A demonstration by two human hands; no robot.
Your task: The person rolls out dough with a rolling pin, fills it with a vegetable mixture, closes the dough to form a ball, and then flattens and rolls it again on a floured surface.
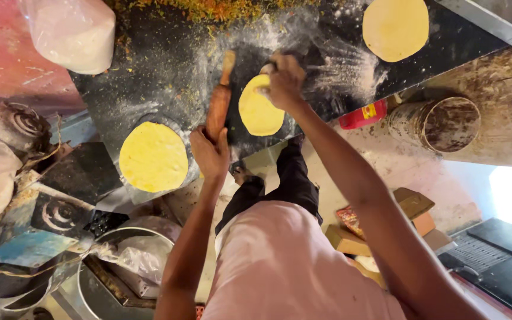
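Left hand [210, 151] is wrapped tight around the near end of the wooden rolling pin [220, 98], which lies on the dark, flour-dusted desk [149, 83] and points away toward the far side. Right hand [284, 80] is curled down on the far edge of a yellow dough round [260, 109], fingers pressing its rim (whether they pinch it or just pin it, I cannot tell). That round lies just right of the pin, near the middle of the desk. A wider rolled round [153, 156] lies to the left at the near edge, and a third round [395, 28] rests far right. A white bag [72, 32] sits at the far left corner. A red lid [362, 115] and a worn round tin [440, 123] stand off to the right.
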